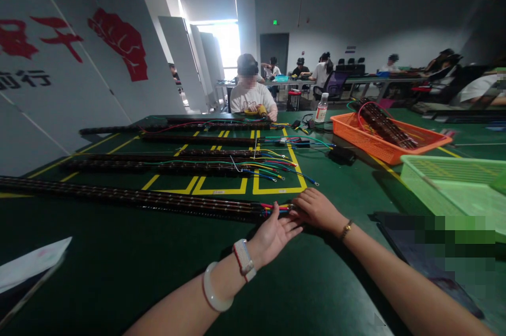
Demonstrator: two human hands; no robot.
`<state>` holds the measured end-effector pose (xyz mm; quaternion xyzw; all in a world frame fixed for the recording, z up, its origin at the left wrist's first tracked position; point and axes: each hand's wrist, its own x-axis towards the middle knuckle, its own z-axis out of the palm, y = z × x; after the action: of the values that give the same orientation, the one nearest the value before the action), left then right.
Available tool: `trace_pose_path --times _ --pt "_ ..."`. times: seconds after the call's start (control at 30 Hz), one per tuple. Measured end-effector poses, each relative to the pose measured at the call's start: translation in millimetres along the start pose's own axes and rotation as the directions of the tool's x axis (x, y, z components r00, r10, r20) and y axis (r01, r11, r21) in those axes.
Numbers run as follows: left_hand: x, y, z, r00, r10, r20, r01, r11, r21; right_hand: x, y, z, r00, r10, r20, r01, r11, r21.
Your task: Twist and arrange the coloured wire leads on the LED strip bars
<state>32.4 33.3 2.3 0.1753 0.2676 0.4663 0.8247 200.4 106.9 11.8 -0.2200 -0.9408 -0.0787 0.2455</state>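
Observation:
A long dark sleeved cable bundle (177, 200) lies across the near part of the table, with red, yellow and blue wires (283, 210) coming out of its right end. My left hand (274, 233) is turned palm up beside these wires, thumb raised and fingers stretched toward the right. Over the wire tips, my right hand (316, 208) has its fingers bent and pressed together around the ends, which it mostly hides. Farther back lie more dark cable bundles (158, 163), with loose coloured wires and ring terminals at their right ends.
Yellow tape marks the green table (229, 294). To the right stand an orange basket (367, 138) holding a cable bundle and a light green basket (435, 183). A plastic bottle (322, 109) stands farther back. Across the table sits a person (253, 96); others work behind.

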Motion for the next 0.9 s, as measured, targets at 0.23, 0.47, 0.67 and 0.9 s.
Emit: trace_pose_path --times 0.23,0.47,0.67,0.9 --pt "-2.3 -0.5 1.3 1.000 0.012 -0.023 -0.012 1.000 0.012 -1.1 1.3 -0.8 0.993 -0.076 0.091 0.082 0.994 -0.071" --pt "-1.5 -1.2 0.8 1.000 0.012 -0.021 -0.012 1.000 0.006 1.4 0.4 -3.1 0.989 -0.060 0.133 0.064 0.998 -0.025" --pt "-2.8 -0.1 4.6 0.998 0.010 -0.058 -0.009 1.000 0.020 5.6 -1.1 7.4 0.906 0.359 0.223 -0.423 0.759 0.495" --pt "-1.6 -3.0 4.5 0.997 0.029 -0.068 -0.030 1.000 -0.010 15.4 7.3 31.4 0.762 0.544 0.351 -0.572 0.311 0.759"
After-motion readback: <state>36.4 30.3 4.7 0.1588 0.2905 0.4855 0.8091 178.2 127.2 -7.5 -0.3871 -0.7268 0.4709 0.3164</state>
